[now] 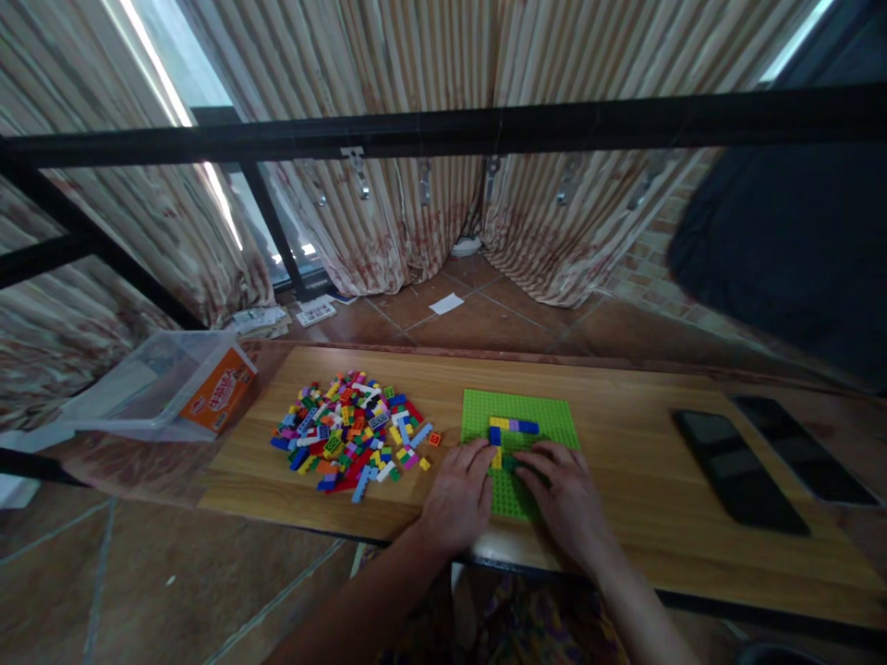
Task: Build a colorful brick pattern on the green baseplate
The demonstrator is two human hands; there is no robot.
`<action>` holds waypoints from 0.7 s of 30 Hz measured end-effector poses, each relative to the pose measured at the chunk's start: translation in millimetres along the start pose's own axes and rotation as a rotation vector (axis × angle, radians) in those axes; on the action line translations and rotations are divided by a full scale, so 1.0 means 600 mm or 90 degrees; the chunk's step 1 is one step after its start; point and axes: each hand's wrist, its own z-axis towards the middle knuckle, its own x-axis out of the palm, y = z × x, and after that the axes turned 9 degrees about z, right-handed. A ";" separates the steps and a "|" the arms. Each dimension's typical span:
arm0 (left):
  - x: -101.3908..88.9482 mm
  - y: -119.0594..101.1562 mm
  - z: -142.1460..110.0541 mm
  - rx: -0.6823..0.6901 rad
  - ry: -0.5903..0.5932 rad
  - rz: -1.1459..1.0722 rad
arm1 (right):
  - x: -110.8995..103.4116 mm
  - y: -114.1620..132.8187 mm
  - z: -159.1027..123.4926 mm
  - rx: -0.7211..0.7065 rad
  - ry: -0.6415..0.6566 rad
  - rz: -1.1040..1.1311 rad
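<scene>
Got an L of multicoloured plastic bricks (514, 426) down on the green studded baseplate (558, 413), touching my left grip (457, 489); right grip (572, 499) is on a dark green brick (509, 462). Can't tell if either pinches. Much baseplate's bare; loose multicoloured brick pile (353, 429) left of both.

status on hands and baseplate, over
Left hand at a yellow brick, right hand at dark green brick. Green baseplate carries bent brick line. Brick pile apart, to its left.

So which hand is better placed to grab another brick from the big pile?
Probably the left hand: it's nearer the brick pile. The right hand is farther away, with its fingertips by a dark green brick.
</scene>
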 end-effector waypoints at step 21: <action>0.001 -0.006 -0.002 0.085 0.064 0.202 | 0.013 -0.019 -0.004 -0.041 -0.022 -0.007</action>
